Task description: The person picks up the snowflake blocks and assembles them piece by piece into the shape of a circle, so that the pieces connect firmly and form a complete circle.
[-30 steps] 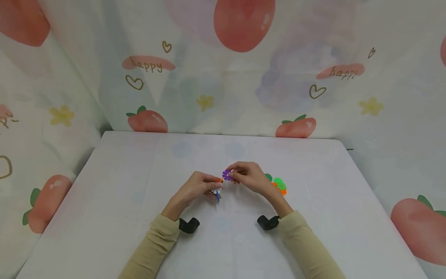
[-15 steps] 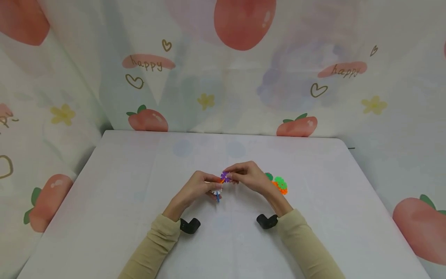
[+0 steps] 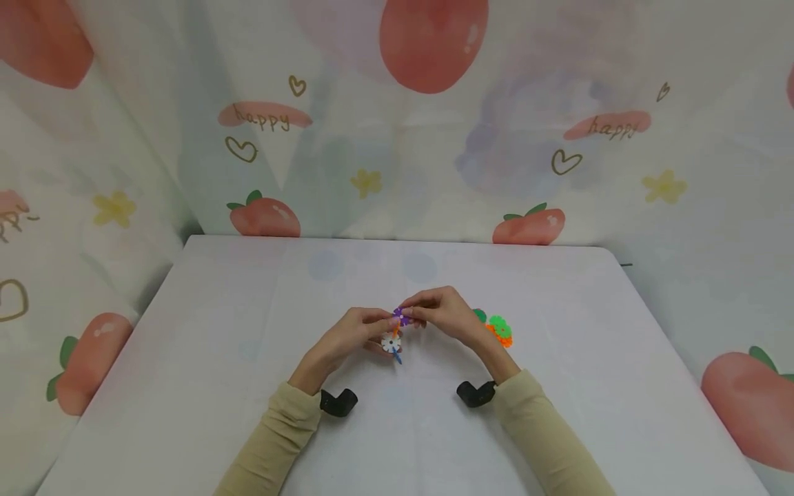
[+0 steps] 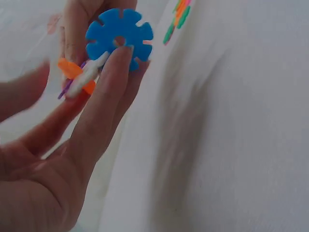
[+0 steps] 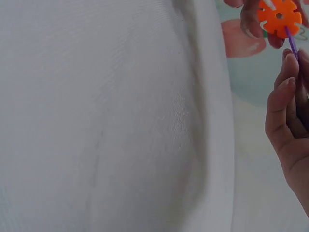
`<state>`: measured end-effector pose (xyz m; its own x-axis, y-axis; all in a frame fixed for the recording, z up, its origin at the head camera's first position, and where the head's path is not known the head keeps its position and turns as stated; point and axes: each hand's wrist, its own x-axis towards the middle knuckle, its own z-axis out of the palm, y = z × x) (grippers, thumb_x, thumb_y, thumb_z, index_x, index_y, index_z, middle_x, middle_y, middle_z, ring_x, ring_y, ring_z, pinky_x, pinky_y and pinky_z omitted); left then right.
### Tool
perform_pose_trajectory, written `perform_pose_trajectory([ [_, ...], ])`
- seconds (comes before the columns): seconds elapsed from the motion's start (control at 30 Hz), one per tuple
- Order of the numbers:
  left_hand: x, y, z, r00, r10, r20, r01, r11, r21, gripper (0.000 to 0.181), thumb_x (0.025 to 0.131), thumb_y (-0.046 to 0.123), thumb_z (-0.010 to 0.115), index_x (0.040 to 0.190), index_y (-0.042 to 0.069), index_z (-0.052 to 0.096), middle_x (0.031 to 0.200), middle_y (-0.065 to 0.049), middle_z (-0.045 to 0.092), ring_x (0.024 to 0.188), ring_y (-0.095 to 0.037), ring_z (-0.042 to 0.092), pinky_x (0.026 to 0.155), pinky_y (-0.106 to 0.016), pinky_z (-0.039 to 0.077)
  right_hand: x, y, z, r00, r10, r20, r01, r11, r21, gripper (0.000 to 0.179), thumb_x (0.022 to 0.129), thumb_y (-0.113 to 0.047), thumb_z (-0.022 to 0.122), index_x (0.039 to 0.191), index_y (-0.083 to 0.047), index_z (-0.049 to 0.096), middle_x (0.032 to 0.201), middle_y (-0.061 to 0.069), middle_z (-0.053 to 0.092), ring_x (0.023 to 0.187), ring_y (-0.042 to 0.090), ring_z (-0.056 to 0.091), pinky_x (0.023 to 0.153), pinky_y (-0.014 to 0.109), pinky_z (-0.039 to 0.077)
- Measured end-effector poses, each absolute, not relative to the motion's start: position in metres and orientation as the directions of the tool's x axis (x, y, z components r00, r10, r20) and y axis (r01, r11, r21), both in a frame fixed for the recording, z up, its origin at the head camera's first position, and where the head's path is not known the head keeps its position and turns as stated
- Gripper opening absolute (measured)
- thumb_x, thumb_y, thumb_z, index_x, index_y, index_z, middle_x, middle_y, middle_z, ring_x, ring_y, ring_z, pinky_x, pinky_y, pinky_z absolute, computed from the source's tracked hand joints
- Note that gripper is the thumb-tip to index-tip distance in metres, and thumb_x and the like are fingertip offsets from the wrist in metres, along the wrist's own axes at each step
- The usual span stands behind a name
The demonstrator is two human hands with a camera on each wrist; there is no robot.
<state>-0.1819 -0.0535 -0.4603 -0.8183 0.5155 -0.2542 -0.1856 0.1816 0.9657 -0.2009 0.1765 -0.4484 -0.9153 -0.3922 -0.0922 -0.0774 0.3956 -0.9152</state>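
The left hand point(image 3: 355, 334), thumb and fingers bent, pinches the orange disc point(image 3: 395, 331) above the table point(image 3: 217, 337). Joined below it is the white disc point(image 3: 391, 343), and on that the blue disc point(image 4: 102, 41). The purple disc point(image 3: 401, 316) meets the orange rim, gripped between bent thumb and fingertips of the right hand point(image 3: 446, 313). The step seems to be slotting purple into orange; how deep it sits cannot be told. Next calls for lined-up notches and a steady push. Farther right lie loose discs point(image 3: 499, 326).
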Motion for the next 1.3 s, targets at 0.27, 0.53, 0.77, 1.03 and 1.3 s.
perform_pose_trajectory([
  [0.27, -0.184, -0.048, -0.461, -0.835, 0.482, -0.267, -0.207, 0.175, 0.963, 0.031, 0.105, 0.024, 0.059, 0.116, -0.003, 0.072, 0.100, -0.009, 0.071, 0.082, -0.016, 0.069, 0.074, -0.033, 0.063, -0.200, 0.181, -0.446, -0.887, -0.456, -0.075, -0.144, 0.428, -0.892, 0.020, 0.101, -0.014, 0.066, 0.116, -0.006, 0.077, 0.097, 0.008, 0.077, 0.079, 0.025, 0.067, 0.075, 0.044, 0.059],
  [0.53, -0.185, -0.049, -0.460, -0.853, 0.439, -0.282, -0.215, 0.197, 0.957, 0.030, 0.104, 0.024, 0.062, 0.113, -0.002, 0.072, 0.103, -0.014, 0.074, 0.080, -0.016, 0.067, 0.072, -0.031, 0.063, -0.198, 0.208, -0.445, -0.912, -0.404, -0.072, -0.162, 0.515, -0.842, 0.025, 0.102, -0.017, 0.065, 0.120, -0.002, 0.074, 0.095, 0.007, 0.075, 0.082, 0.024, 0.068, 0.079, 0.044, 0.061],
  [0.77, -0.185, -0.052, -0.461, -0.860, 0.426, -0.282, -0.221, 0.188, 0.957, 0.029, 0.103, 0.021, 0.063, 0.115, -0.004, 0.071, 0.099, -0.009, 0.069, 0.082, -0.017, 0.065, 0.072, -0.029, 0.062, -0.192, 0.240, -0.449, -0.924, -0.363, -0.116, -0.119, 0.564, -0.817, 0.027, 0.101, -0.019, 0.066, 0.122, -0.003, 0.072, 0.100, 0.009, 0.074, 0.085, 0.022, 0.068, 0.078, 0.035, 0.060],
  [1.03, -0.183, -0.055, -0.457, -0.862, 0.420, -0.283, -0.224, 0.186, 0.957, 0.028, 0.103, 0.021, 0.063, 0.114, -0.004, 0.070, 0.098, -0.008, 0.069, 0.082, -0.017, 0.065, 0.071, -0.029, 0.061, -0.189, 0.273, -0.452, -0.952, -0.279, -0.129, -0.095, 0.665, -0.741, 0.023, 0.100, -0.017, 0.067, 0.118, -0.006, 0.075, 0.108, 0.009, 0.075, 0.093, 0.023, 0.067, 0.079, 0.024, 0.057],
  [1.3, -0.180, -0.057, -0.458, -0.865, 0.412, -0.287, -0.224, 0.195, 0.955, 0.030, 0.102, 0.022, 0.064, 0.115, -0.004, 0.070, 0.097, -0.007, 0.068, 0.082, -0.016, 0.065, 0.072, -0.029, 0.061, -0.188, 0.296, -0.453, -0.966, -0.232, -0.111, -0.096, 0.725, -0.682, 0.021, 0.097, -0.016, 0.070, 0.115, -0.005, 0.075, 0.108, 0.012, 0.073, 0.096, 0.024, 0.063, 0.075, 0.025, 0.055],
])
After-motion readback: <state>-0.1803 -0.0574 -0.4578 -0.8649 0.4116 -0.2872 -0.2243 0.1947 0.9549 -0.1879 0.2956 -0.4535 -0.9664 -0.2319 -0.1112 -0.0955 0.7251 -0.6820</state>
